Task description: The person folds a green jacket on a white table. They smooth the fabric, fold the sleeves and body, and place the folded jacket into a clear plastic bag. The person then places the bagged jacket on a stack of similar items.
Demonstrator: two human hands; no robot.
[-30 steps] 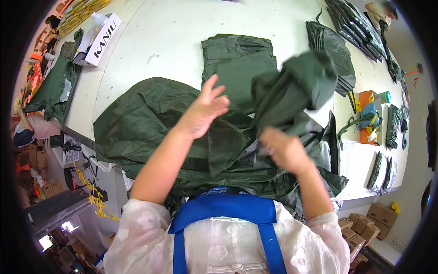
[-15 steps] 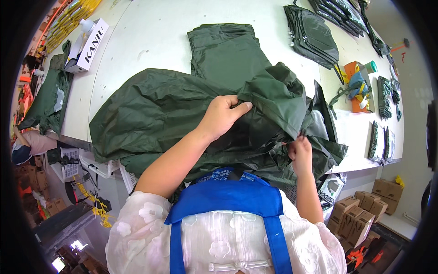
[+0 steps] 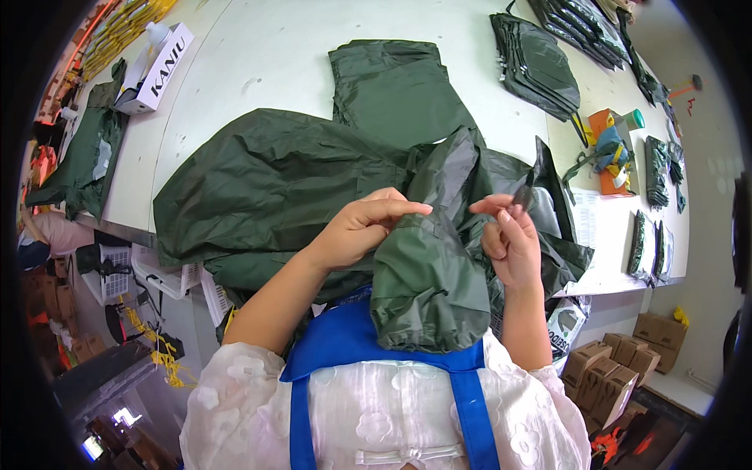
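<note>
A dark green waterproof garment (image 3: 274,188) lies crumpled across the near side of the table. My left hand (image 3: 364,227) has thumb and forefinger closed on a gathered part of it. From that pinch a rounded flap (image 3: 431,290) of the garment hangs over my blue apron (image 3: 329,345). Just right of the flap, my right hand (image 3: 513,243) is raised with bent fingers. A small dark piece (image 3: 523,197) shows at its fingertips; what it is I cannot make out. Beyond the garment lies a flat folded green piece (image 3: 392,90).
Stacked dark green pouches (image 3: 536,66) lie at the far right, near an orange box (image 3: 611,176) with cords and a green-capped item. Packed bags (image 3: 646,243) lie along the right edge. A white box (image 3: 157,74) stands at the left. Cardboard boxes (image 3: 607,376) sit below the table.
The gathered part of the garment has come down and nearer, its flap now hanging over my apron. My left hand moved slightly nearer; my right hand rose off the cloth, fingers upward.
</note>
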